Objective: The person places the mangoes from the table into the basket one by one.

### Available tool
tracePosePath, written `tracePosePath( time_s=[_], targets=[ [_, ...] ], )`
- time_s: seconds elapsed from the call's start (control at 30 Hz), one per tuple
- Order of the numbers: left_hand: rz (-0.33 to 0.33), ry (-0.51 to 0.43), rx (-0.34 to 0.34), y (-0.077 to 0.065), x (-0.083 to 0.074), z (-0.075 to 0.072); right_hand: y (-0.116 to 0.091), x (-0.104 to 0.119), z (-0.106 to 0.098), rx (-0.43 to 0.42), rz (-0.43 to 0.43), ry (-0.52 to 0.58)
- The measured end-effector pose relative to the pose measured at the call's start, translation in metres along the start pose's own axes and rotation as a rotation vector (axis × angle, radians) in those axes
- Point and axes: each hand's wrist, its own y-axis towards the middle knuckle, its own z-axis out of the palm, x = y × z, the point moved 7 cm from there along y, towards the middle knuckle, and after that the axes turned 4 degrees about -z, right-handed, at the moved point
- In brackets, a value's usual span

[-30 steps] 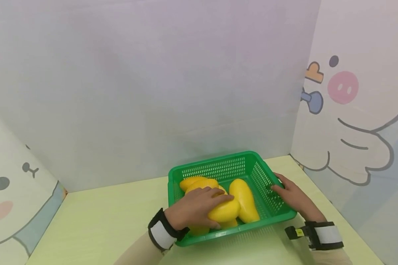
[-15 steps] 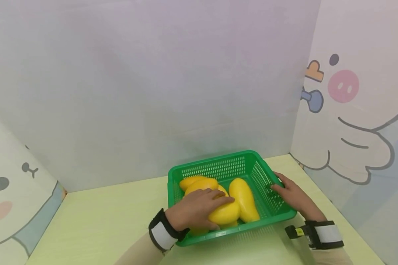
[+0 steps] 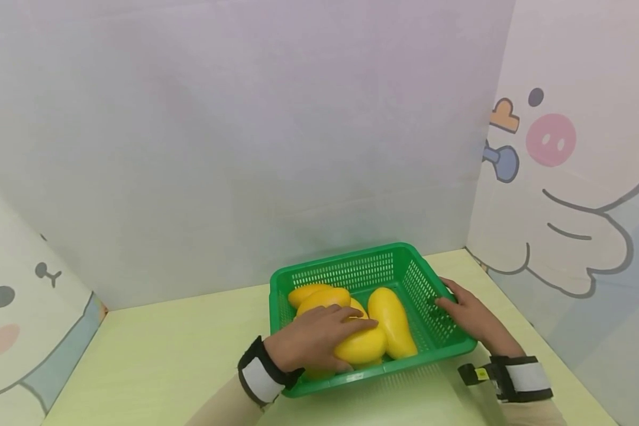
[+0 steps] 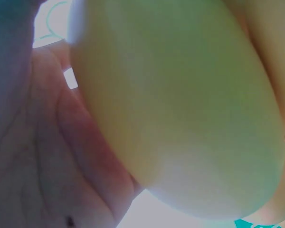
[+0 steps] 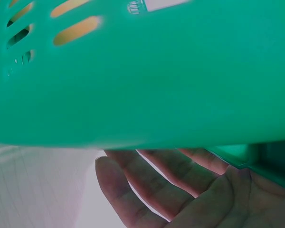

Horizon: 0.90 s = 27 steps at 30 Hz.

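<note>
My left hand (image 3: 316, 338) reaches over the near left of a green plastic basket (image 3: 386, 370) and grips a yellow mango (image 3: 363, 347), fingers across its top and thumb at the near side. That mango (image 4: 180, 114) fills most of the left wrist view, lying against the palm. On the right, my right hand (image 3: 471, 316) holds the basket's right side, thumb over the rim. In the right wrist view its fingers (image 5: 156, 178) extend beneath the green wall. Another mango (image 3: 393, 322) lies right of the held one; more mangoes (image 3: 325, 297) lie behind the left hand, partly hidden.
The basket stands on a pale yellow-green table (image 3: 181, 349), close to a plain light back wall (image 3: 234, 148). Side panels with cartoon animals (image 3: 580, 177) border the table left and right. Both wrists wear black-and-white straps (image 3: 527, 377).
</note>
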Motion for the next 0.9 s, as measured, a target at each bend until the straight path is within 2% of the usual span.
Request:
tracePosePath(
  time_s=[0.3, 0.7, 0.9],
  targets=[
    [0.024, -0.003, -0.004, -0.0006, -0.0007, -0.0009, -0.0002, -0.0012, 0.0004, 0.004, 0.007, 0.009],
    [0.002, -0.020, 0.023, -0.0022, -0.0003, -0.0037, 0.0001, -0.0004, -0.0003, -0.002, -0.012, 0.011],
    [0.019, -0.023, 0.020, -0.0032, -0.0007, -0.0048, -0.0002, -0.0001, 0.0001, -0.002, -0.014, 0.018]
  ],
)
